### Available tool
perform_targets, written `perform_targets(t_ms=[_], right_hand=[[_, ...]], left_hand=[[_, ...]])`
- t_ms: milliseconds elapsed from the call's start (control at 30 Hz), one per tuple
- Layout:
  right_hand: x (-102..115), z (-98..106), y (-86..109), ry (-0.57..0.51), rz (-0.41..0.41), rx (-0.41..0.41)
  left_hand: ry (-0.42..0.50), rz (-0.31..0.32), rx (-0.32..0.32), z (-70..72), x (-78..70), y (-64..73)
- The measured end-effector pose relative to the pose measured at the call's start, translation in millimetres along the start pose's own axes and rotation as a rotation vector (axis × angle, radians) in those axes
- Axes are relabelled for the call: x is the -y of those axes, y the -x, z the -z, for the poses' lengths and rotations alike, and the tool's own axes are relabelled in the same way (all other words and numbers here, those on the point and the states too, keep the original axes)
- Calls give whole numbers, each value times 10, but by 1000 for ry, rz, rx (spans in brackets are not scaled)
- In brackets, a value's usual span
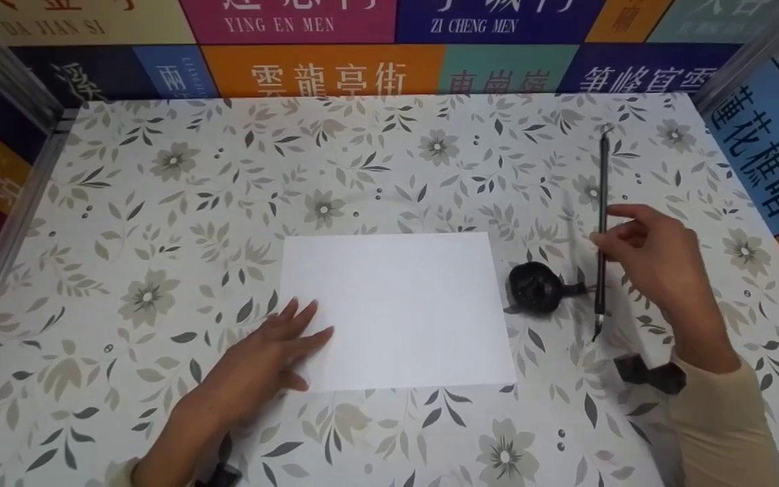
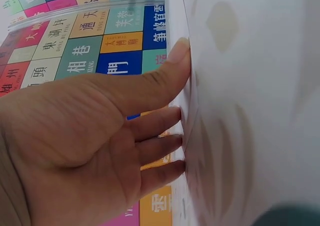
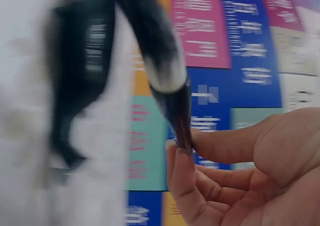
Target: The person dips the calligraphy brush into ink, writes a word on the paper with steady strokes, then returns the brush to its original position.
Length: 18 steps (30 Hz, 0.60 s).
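A blank white sheet of paper (image 1: pixel 399 311) lies on the table in the head view. My left hand (image 1: pixel 254 365) rests at its lower left edge, fingers spread and fingertips on the paper; the left wrist view shows the thumb and fingers of this hand (image 2: pixel 95 141) meeting the surface. My right hand (image 1: pixel 660 260) pinches a dark writing brush (image 1: pixel 602 223) between thumb and fingers, bristles toward the near side. In the right wrist view the brush (image 3: pixel 165 70) shows dark bristles with a white band, near my fingers (image 3: pixel 182 178).
Between paper and brush sits a black, rounded object (image 1: pixel 535 287) with a short stub on its right side. The tabletop cloth (image 1: pixel 356 162) has a leaf and flower print. Colourful panels with lettering (image 1: pixel 335 71) stand along the back and sides, with a metal frame post (image 1: pixel 14 250) at left.
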State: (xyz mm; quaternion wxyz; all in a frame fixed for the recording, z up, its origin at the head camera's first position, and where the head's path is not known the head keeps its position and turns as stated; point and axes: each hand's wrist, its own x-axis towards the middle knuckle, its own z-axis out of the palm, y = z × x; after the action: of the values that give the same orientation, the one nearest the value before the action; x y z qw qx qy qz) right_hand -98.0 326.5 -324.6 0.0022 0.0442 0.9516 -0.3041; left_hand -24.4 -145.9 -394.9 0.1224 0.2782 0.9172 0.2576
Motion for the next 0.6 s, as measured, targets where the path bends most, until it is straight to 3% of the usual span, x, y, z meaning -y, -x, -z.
perform_targets(t_ms=[133,233,300,433,600], right_hand=[[168,102,156,-134,24,-182],[266,60,223,-245,107,-276],[303,0,241,-299,187,-301],[328,-140,231,-311,325,-320],[311,-271,213,-226,358,-300]], left_hand=[[-8,7,4,-10,-25,-6],[-32,12,-3,-18,-40,-3],[-50,18,-9,-21,-50,-3],[-67,32,-17,-33,-73,-11],[-64,54,-21,-37,-95,-18]])
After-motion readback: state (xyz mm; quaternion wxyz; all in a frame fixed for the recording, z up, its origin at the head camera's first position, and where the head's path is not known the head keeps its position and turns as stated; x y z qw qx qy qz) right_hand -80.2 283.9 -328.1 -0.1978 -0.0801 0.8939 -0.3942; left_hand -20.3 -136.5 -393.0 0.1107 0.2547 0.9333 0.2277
